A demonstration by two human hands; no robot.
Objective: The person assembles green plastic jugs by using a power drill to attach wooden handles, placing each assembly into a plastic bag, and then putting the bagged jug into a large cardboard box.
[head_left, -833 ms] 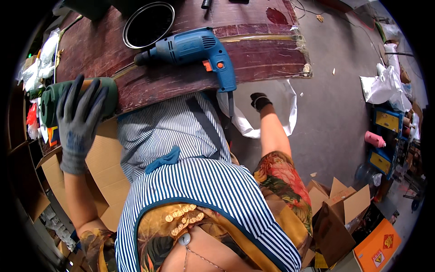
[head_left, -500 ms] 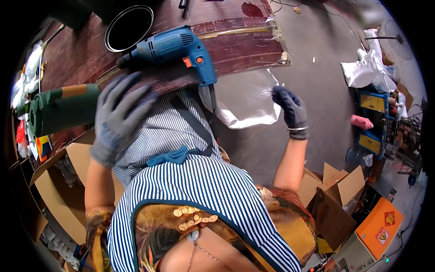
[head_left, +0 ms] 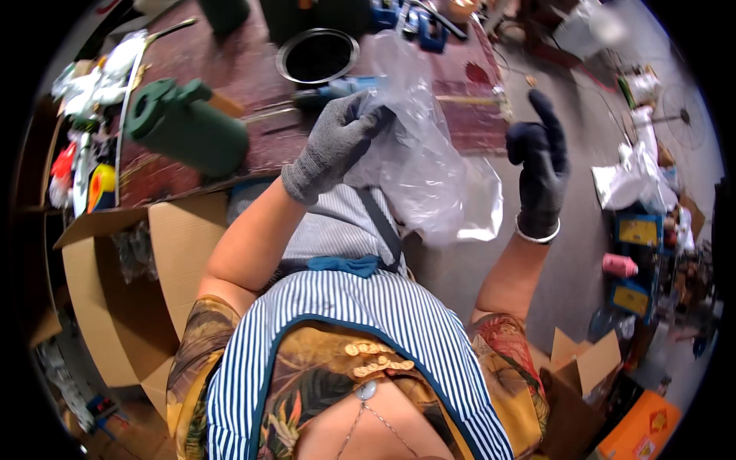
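A crumpled clear plastic bag (head_left: 425, 161) hangs over the bench's near edge. My gloved left hand (head_left: 333, 142) is closed on its upper part, the fingertips bunched in the film. My gloved right hand (head_left: 540, 157) is raised to the right of the bag, apart from it, with one finger stretched up and others partly bent; nothing shows in it. Behind the bag, a blue power drill (head_left: 349, 86) lies on the bench, mostly hidden. Left of my left hand lies a dark green lidded container (head_left: 192, 130), tilted. A white plastic sheet (head_left: 487, 203) shows beyond the bag's lower right.
The dark red bench (head_left: 268, 157) bears a dark round pot (head_left: 318, 57) with a metal rim and blue tools (head_left: 429, 31) at the back. An open cardboard box (head_left: 115, 307) stands at my left, another box (head_left: 586, 360) at the lower right. Blue-and-yellow drawers (head_left: 640, 230) stand far right.
My left hand has moved right and closed on the clear bag, which now hangs in front of the drill. My right hand has opened and moved right. The green container now appears turned.
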